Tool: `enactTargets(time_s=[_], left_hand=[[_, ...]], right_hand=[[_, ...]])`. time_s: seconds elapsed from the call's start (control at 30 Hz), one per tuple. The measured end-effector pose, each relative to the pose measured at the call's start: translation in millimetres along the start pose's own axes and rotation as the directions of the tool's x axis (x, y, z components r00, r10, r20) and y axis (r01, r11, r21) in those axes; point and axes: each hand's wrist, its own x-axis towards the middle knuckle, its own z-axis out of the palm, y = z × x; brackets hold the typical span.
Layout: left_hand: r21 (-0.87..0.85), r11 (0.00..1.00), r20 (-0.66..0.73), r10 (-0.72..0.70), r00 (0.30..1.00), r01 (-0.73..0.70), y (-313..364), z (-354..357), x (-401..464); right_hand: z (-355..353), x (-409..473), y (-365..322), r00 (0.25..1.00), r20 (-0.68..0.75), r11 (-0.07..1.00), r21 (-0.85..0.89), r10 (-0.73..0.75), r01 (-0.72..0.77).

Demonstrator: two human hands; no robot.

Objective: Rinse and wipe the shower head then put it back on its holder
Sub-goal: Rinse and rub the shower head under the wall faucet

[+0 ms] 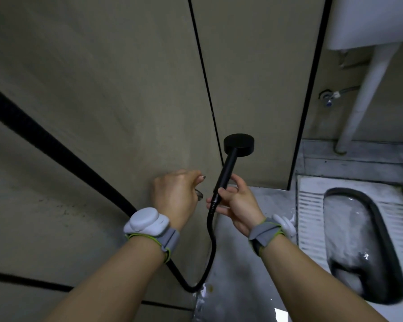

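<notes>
Matte-black round shower head (239, 145) on slim handle — gripped low by right hand (235, 203), disc raised clear of the wall. Left hand (176, 194) curled round chrome tap handle (199, 195) — probably for rinse water.

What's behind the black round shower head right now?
Behind the black round shower head is beige wall panel with a black vertical seam. No holder shows; whatever the head itself covers is hidden.

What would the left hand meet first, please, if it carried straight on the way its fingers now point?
Probably the shower head's black handle: the left hand points rightward toward it, with the right hand gripping just below. Depth is unclear, so it might touch the wall instead.
</notes>
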Motion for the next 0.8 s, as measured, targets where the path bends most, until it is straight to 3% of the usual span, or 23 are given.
enactTargets(time_s=[0.8], left_hand=[[-0.030,0.999,-0.030,-0.027,0.999,0.026,-4.6,5.8,-1.1]], right_hand=[[11.4,7.1,-0.5,1.000,-0.009,0.999,-0.034,-0.017,0.016]])
